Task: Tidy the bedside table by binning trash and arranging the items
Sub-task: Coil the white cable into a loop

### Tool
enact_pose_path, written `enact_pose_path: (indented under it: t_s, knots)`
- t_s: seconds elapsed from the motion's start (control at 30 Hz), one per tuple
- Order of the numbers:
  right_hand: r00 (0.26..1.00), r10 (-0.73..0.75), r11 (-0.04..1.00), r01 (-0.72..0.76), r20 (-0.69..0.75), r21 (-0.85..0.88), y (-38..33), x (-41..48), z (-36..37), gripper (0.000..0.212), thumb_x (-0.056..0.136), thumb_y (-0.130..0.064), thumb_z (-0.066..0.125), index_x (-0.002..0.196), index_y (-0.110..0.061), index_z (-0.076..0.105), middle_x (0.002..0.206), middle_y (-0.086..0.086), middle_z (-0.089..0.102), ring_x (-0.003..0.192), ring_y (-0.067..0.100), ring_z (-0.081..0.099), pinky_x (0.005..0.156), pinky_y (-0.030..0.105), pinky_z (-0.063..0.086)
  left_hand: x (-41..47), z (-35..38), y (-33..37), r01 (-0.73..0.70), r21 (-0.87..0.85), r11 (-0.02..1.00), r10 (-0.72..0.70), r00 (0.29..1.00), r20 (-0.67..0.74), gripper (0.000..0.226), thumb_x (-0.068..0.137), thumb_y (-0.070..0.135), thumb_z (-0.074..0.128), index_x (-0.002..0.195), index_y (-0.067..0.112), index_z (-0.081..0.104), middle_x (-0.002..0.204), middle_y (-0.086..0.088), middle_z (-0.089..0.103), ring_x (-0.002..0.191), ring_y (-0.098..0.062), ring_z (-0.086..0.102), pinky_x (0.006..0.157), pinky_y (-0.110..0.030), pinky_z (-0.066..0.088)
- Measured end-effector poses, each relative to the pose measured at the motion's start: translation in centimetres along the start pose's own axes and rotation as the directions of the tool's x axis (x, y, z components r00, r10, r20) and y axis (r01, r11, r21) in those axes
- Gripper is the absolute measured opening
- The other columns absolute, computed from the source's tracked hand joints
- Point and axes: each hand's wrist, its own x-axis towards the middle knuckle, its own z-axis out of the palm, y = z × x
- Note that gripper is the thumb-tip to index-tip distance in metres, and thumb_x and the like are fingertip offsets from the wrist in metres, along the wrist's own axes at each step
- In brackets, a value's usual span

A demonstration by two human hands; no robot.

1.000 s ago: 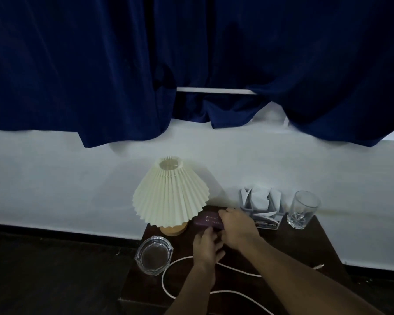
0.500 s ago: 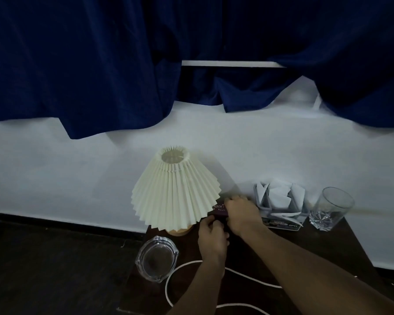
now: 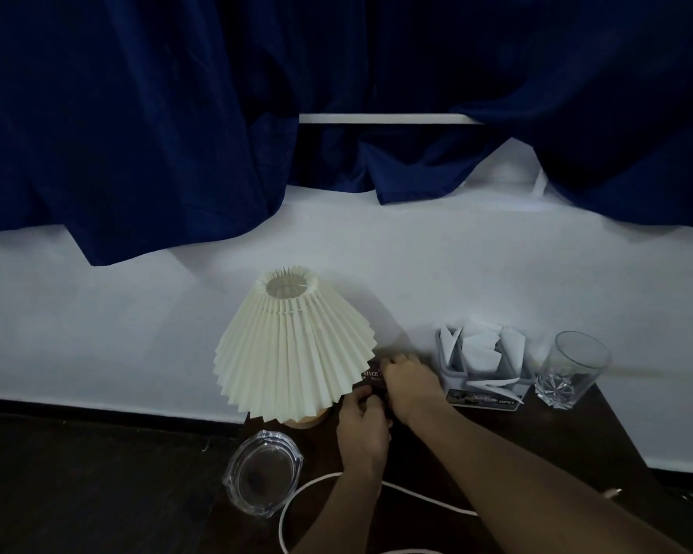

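A dark maroon box with pale lettering (image 3: 371, 375) lies on the dark wooden bedside table (image 3: 569, 445), tucked behind the pleated cream lamp shade (image 3: 293, 345). My right hand (image 3: 411, 381) covers the box's right end and grips it. My left hand (image 3: 363, 427) holds its near edge from below. Most of the box is hidden by both hands. A grey holder with folded white napkins (image 3: 481, 365) stands to the right, and a cut drinking glass (image 3: 569, 369) stands beside it.
A clear glass ashtray (image 3: 263, 479) sits at the table's front left corner. A white cord (image 3: 309, 487) loops across the front of the table under my arms. Dark blue curtains (image 3: 177, 133) hang over the white wall behind.
Both hands have pushed the maroon box back and to the left, closer behind the lamp shade. The camera has shifted, so the table sits lower and further right in view.
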Motion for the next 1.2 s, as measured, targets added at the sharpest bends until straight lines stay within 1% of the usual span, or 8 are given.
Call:
enact_pose_path:
  t_s: [0.13,0.2,0.4,0.53,0.63,0.8,0.93,1.2]
  knots:
    - [1.0,-0.008,0.998,0.009,-0.019,0.061,0.3,-0.6,-0.2,0.061,0.089,-0.019,0.066,0.145,-0.014,0.042,0.14,0.01,0.048,0.131,0.03,0.044,0.103,0.04,0.047,-0.5,-0.1,0.5,-0.002,0.024,1.0,0.002,1.0,0.005,0.022,0.095,0.021,0.052,0.114,0.024,0.064,0.083,-0.005,0.074,0.068,-0.017,0.068,0.078,-0.041,0.058]
    - [0.999,-0.016,0.993,0.019,-0.031,0.114,0.4,-1.3,-0.8,0.061,0.088,-0.021,0.067,0.144,-0.017,0.043,0.139,0.007,0.049,0.131,0.028,0.044,0.102,0.041,0.049,-1.0,-0.2,1.0,-0.004,0.045,0.999,0.004,1.0,0.006,0.022,0.094,0.023,0.052,0.112,0.027,0.064,0.086,-0.004,0.075,0.073,-0.018,0.07,0.084,-0.044,0.059]
    - [0.991,-0.032,0.976,0.059,-0.129,0.209,0.2,-5.0,-4.4,0.041,0.088,-0.021,0.058,0.129,-0.024,0.06,0.126,0.003,0.061,0.117,0.026,0.061,0.095,0.039,0.053,-3.3,-0.2,2.8,-0.038,0.147,0.988,0.028,0.997,0.065,0.021,0.078,0.041,0.048,0.093,0.036,0.061,0.088,0.001,0.075,0.09,-0.024,0.071,0.09,-0.049,0.057]
    - [0.994,-0.009,0.975,0.032,-0.109,0.219,0.2,-8.7,-7.3,0.02,0.092,-0.022,0.056,0.105,-0.018,0.071,0.109,0.008,0.07,0.103,0.03,0.067,0.083,0.034,0.053,-5.0,-0.4,3.7,-0.08,0.208,0.975,0.057,0.992,0.111,0.026,0.074,0.045,0.05,0.094,0.034,0.063,0.089,-0.001,0.076,0.092,-0.027,0.072,0.09,-0.051,0.057]
    - [0.994,0.011,0.977,0.013,-0.109,0.215,0.4,-11.6,-9.4,0.018,0.09,-0.02,0.058,0.099,-0.018,0.074,0.105,0.01,0.072,0.099,0.03,0.067,0.081,0.034,0.053,-6.8,-0.6,4.6,-0.136,0.277,0.951,0.092,0.982,0.168,0.032,0.072,0.046,0.049,0.096,0.033,0.065,0.094,-0.005,0.076,0.097,-0.031,0.071,0.09,-0.05,0.057]
    - [0.985,0.069,0.972,-0.03,-0.159,0.234,0.5,-15.9,-12.7,0.021,0.09,-0.021,0.056,0.097,-0.018,0.076,0.103,0.013,0.072,0.101,0.033,0.068,0.081,0.034,0.053,-10.4,-1.0,7.4,-0.258,0.404,0.877,0.179,0.958,0.223,0.039,0.069,0.041,0.045,0.092,0.021,0.069,0.091,-0.011,0.076,0.091,-0.035,0.072,0.084,-0.048,0.059]
    - [0.978,0.09,0.968,-0.042,-0.187,0.247,0.0,-19.1,-14.7,0.026,0.086,-0.02,0.056,0.102,-0.021,0.077,0.11,0.013,0.072,0.106,0.033,0.066,0.089,0.036,0.053,-15.0,-2.6,11.1,-0.326,0.459,0.827,0.227,0.939,0.258,0.036,0.081,0.031,0.05,0.106,0.019,0.072,0.105,-0.011,0.075,0.102,-0.03,0.069,0.092,-0.039,0.055]
    - [0.951,0.198,0.945,-0.121,-0.239,0.304,0.8,-24.1,-16.7,0.024,0.087,-0.02,0.058,0.101,-0.02,0.077,0.107,0.016,0.071,0.103,0.036,0.066,0.083,0.033,0.052,-19.3,-2.0,12.5,-0.423,0.53,0.735,0.293,0.903,0.313,0.029,0.086,0.025,0.05,0.102,0.018,0.073,0.103,-0.009,0.076,0.101,-0.028,0.069,0.09,-0.037,0.054]
